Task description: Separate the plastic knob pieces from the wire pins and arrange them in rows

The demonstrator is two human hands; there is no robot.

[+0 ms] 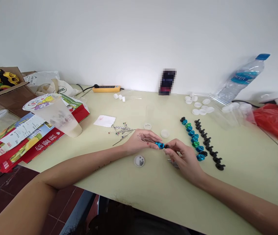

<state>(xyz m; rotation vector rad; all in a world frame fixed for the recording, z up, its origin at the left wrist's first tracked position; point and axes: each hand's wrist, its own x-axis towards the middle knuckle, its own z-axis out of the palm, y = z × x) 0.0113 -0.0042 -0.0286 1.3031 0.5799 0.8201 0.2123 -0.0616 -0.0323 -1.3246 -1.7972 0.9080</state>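
My left hand (139,142) is closed around a small shiny blue part (159,145) with thin metal wires (145,139) running back from it over the palm. At the blue part's right end, my right hand (184,160) pinches a small black piece (166,147) against it; whether the two are joined I cannot tell. Below the left hand stands a round white cap (139,161) with small metal balls inside. Several metal rods (173,164) lie partly hidden under the right hand. To the right run a row of blue and green parts (194,137) and a row of black winged pieces (209,146).
Loose metal pins (122,130) and white paper (105,120) lie left of my hands. White caps (197,104), a tilted water bottle (242,78) and a red bag (275,119) sit right. A phone (167,82) leans on the wall. A plastic cup (60,117) stands left.
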